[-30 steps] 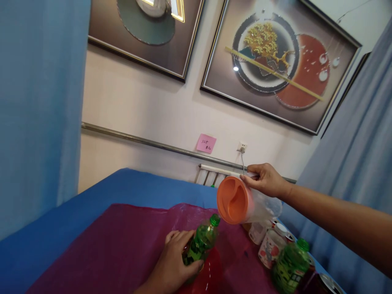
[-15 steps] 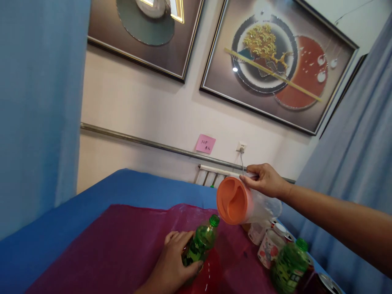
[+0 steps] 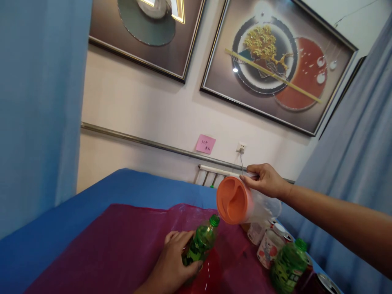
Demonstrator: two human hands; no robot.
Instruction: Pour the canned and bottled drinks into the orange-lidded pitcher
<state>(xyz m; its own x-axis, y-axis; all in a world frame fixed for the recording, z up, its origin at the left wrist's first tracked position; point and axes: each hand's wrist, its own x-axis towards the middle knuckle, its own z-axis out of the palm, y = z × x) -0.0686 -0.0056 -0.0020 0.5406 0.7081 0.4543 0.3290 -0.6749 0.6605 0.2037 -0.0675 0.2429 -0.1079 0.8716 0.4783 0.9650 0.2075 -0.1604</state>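
Note:
My left hand [image 3: 176, 259] is wrapped around a green plastic bottle [image 3: 200, 243], which leans to the right over a red basin [image 3: 211, 273], only partly in view. In my right hand [image 3: 265, 179] is the handle of a clear plastic pitcher [image 3: 260, 206] with an orange lid [image 3: 232, 200]. The pitcher lies tipped on its side in the air, its lid facing left and toward me. Its lid edge is close to the bottle's mouth, with a small gap between them. Whether any liquid runs between the two is hard to make out.
On the right stand a second green bottle [image 3: 289, 265], a white-capped jar [image 3: 271, 247] and several cans, one can [image 3: 326, 283] at the lower edge. A magenta sheet [image 3: 122, 245] covers part of the blue surface [image 3: 128, 183]. Blue curtains [image 3: 39, 102] hang at both sides.

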